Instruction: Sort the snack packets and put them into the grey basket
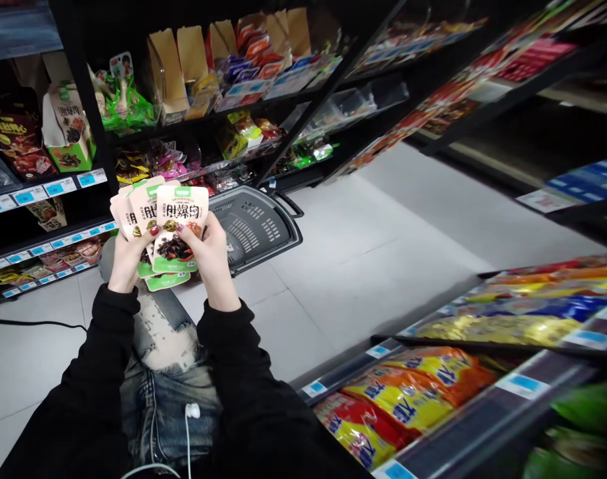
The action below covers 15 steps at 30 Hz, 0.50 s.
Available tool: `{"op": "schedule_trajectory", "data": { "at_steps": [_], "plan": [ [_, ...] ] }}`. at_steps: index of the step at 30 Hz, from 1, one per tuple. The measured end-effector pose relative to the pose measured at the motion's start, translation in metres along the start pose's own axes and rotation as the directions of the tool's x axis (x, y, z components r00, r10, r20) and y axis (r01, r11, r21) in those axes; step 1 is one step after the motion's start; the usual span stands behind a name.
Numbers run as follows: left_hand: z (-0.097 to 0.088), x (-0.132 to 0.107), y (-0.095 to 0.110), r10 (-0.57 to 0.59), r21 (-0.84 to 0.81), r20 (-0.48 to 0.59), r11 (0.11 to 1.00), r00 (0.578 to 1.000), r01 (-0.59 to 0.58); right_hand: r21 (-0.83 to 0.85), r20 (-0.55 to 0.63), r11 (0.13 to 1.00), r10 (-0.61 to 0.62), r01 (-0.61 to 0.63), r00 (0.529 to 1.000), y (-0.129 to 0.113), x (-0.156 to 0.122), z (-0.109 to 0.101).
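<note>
Several cream-and-green snack packets (182, 199) are fanned out between my two hands, above my knees. Dark lettering and a picture of dark food show on their fronts. My left hand (125, 259) is closed on the left side of the fan, its thumb pressed on the front. On the right side, my right hand (212, 256) grips the front packet, thumb across its face. The fingers behind the packets are hidden. A similar packet stands in a green-and-white display box (68, 133) on the shelf at the left.
A grey shopping basket (263, 233) lies on the tiled floor just beyond my hands. Shelves of packaged snacks (253, 60) rise in front. Another rack with red and yellow bags (397, 399) borders my right side. A white earphone (192, 411) hangs over my jeans.
</note>
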<state>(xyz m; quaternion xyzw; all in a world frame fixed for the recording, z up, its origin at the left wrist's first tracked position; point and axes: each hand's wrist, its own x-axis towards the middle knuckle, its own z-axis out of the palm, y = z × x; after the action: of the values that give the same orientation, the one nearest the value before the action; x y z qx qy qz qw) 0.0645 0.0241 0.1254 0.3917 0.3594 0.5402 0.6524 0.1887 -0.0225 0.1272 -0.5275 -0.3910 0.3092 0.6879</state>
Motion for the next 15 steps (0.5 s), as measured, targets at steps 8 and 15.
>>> {"op": "schedule_trajectory", "data": {
  "at_steps": [8,15],
  "plan": [
    [-0.026,0.029,-0.032,-0.192,0.004,-0.258,0.980,0.947,0.200,-0.230,-0.177,0.889,0.361,-0.395,0.916,0.115,0.058,-0.134],
    [-0.037,0.053,-0.055,-0.357,-0.081,-0.284,0.934,0.890,0.349,-0.940,0.260,0.338,0.809,-0.054,0.528,0.216,0.034,-0.186]
  ]
}}
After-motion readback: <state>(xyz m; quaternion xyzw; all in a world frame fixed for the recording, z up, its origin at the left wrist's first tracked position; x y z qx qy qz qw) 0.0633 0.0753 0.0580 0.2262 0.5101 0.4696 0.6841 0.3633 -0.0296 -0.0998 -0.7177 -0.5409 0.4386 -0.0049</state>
